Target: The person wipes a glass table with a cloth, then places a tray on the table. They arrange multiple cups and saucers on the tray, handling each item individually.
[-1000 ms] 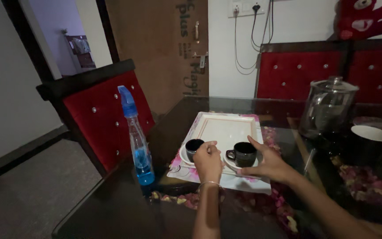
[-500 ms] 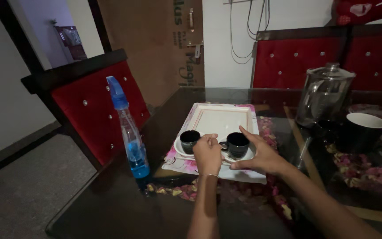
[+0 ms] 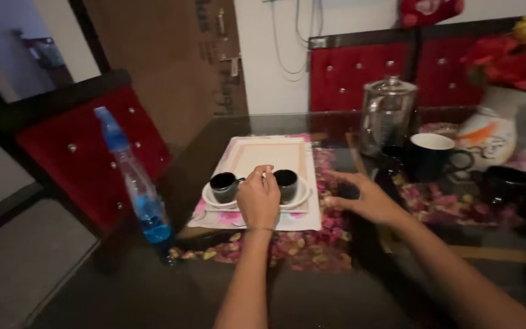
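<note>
Head view: dark glass table (image 3: 153, 292), red chairs (image 3: 80, 158), petals under the glass.
Tray (image 3: 312, 216) lies lengthwise away from the person, two black cups (image 3: 224, 186) at its near end. Left hand (image 3: 259, 198) pinches at the right cup (image 3: 287, 183); right hand (image 3: 360, 196) hovers open beside the tray, holding nothing.

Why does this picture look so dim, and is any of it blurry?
Head view: the room is dim, so the glass table and the black cups go almost featureless; the white tray and wall are brightest; the spray bottle is smeared by motion blur; the left hand and right hand look slightly soft.
</note>
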